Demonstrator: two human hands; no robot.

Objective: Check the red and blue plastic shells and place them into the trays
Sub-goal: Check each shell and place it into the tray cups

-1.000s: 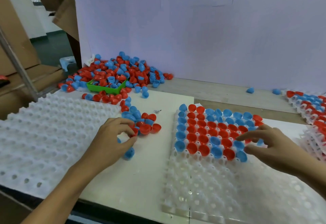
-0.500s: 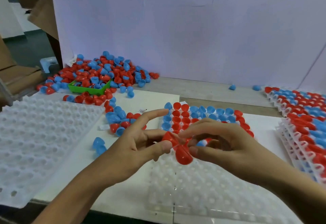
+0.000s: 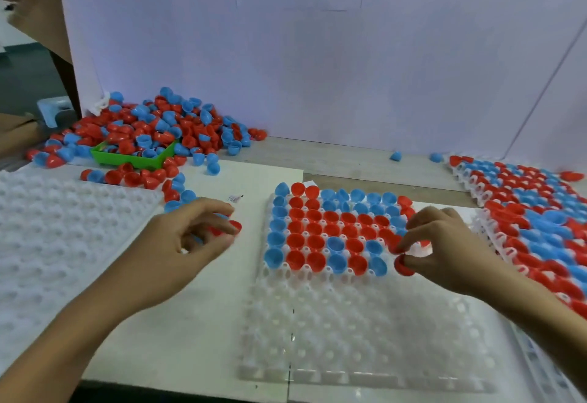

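At the right end of the tray's [image 3: 365,332] last filled row, your right hand [image 3: 444,250] pinches a red shell [image 3: 402,267] ready to seat in the next free cell, while your left hand [image 3: 187,240], fingers loosely curled, reaches the loose shells [image 3: 178,194].

A wooden table [image 3: 349,164] carries a white board [image 3: 178,307] beneath both hands, and on that board, under the right hand's [image 3: 444,247] pinch on a red shell [image 3: 403,267], lies the half-filled clear tray [image 3: 349,339]. Left of the left hand [image 3: 187,244] rests an unfilled white tray [image 3: 63,244], with a pile of loose red and blue shells [image 3: 152,129] and a green bin [image 3: 133,156] beyond it against the backdrop. Right of the pinched shell sit stacked filled trays [image 3: 540,212], and two stray blue shells [image 3: 395,156] lie on bare wood farther back.
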